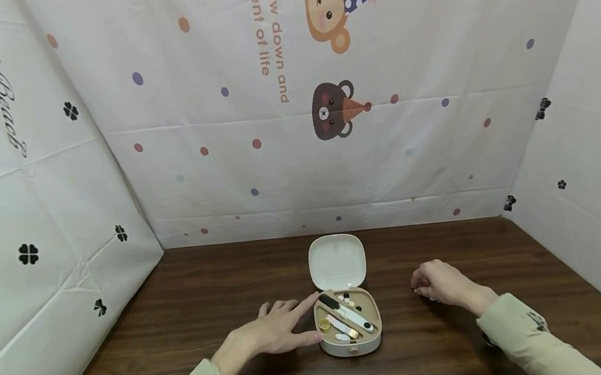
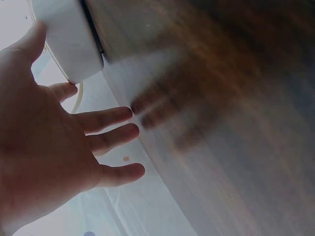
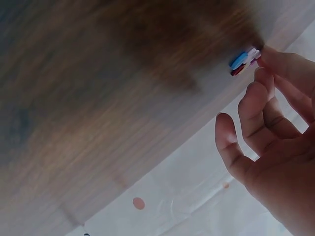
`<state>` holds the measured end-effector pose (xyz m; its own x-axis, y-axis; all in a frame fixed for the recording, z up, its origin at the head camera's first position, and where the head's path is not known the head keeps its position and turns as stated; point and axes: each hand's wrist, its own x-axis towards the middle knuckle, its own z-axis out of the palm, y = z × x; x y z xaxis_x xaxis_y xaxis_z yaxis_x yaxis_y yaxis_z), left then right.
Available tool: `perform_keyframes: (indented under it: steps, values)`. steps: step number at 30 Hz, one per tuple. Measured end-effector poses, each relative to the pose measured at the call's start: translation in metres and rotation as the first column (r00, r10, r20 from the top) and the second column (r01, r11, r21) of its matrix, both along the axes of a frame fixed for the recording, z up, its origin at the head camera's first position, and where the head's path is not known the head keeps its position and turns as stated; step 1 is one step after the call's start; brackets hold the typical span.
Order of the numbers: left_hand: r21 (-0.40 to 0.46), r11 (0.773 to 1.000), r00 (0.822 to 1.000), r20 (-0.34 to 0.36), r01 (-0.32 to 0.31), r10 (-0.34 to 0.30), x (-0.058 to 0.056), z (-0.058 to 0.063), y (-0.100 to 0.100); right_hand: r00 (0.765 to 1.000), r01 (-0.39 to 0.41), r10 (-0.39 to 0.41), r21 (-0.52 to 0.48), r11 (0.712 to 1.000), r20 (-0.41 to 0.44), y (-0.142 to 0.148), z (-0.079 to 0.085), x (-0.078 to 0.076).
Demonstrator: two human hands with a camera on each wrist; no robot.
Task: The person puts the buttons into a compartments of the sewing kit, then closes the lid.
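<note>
A small white sewing-kit box (image 1: 353, 347) stands on the table, its lid (image 1: 337, 261) tipped back. Inside its beige tray lie a long black-and-white tool (image 1: 348, 314), a white piece with a gold end (image 1: 342, 326), a gold ring-like piece (image 1: 323, 324) and several black and white buttons. My left hand (image 1: 275, 330) spreads its fingers at the box's left side; thumb and index finger touch it, also against the box wall (image 2: 71, 42) in the left wrist view. Off to the box's right, my right hand (image 1: 446, 284) pinches a small blue, white, red and purple piece (image 3: 244, 61), its kind unclear.
Dark brown wood forms the table top (image 1: 182, 335). A printed white cloth (image 1: 251, 169) hangs behind it, with more cloth along the left side (image 1: 47, 206) and right side (image 1: 591, 144).
</note>
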<state>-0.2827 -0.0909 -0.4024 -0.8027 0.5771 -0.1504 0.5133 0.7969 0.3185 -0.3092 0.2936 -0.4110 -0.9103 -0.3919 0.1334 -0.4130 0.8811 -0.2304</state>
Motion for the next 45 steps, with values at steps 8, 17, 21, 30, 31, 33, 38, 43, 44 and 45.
perform_keyframes:
  steps: [8, 17, 21, 30, 31, 33, 38, 43, 44, 45]
  values:
    - [0.004, 1.000, 1.000, 0.001, -0.003, 0.003, 0.000, 0.000, 0.000, 1.000, 0.004, -0.004, -0.006, 1.000, -0.006, 0.001, -0.001, 0.000]
    - [0.005, 1.000, 1.000, 0.002, -0.005, 0.005, 0.001, -0.001, 0.000, 0.999, -0.024, 0.025, -0.061, 0.998, 0.024, 0.003, -0.003, -0.001]
    - [0.002, 1.000, 1.000, -0.002, -0.004, 0.004, 0.000, -0.002, 0.001, 0.999, -0.019, 0.021, -0.070, 0.997, 0.029, 0.003, -0.005, 0.000]
    - [-0.001, 1.000, 1.000, -0.017, 0.002, -0.002, -0.002, -0.004, 0.000, 1.000, -0.006, 0.008, -0.086, 0.996, 0.026, 0.002, -0.003, 0.001]
    - [-0.002, 1.000, 1.000, -0.020, 0.002, -0.002, -0.002, -0.004, 0.000, 0.999, -0.005, 0.008, -0.091, 0.996, 0.031, 0.002, -0.002, 0.002]
    - [-0.004, 1.000, 1.000, -0.024, 0.003, -0.003, -0.002, -0.004, 0.000, 0.999, -0.004, 0.008, -0.099, 0.995, 0.039, 0.002, -0.001, 0.003]
    - [-0.004, 1.000, 1.000, -0.022, 0.002, -0.002, -0.001, -0.004, 0.000, 1.000, -0.013, 0.014, -0.081, 0.997, 0.022, 0.001, 0.001, 0.004]
    - [-0.003, 1.000, 1.000, -0.022, 0.001, -0.001, -0.001, -0.004, 0.000, 1.000, -0.008, 0.009, -0.078, 0.997, 0.007, -0.003, 0.004, 0.005]
    - [-0.004, 1.000, 1.000, -0.022, 0.001, -0.001, -0.001, -0.004, 0.000, 1.000, -0.012, 0.013, -0.079, 0.997, 0.003, -0.005, 0.004, 0.006]
    - [-0.003, 1.000, 1.000, -0.020, 0.002, -0.002, -0.001, -0.004, 0.000, 1.000, -0.015, 0.016, -0.081, 0.997, 0.000, -0.006, 0.005, 0.006]
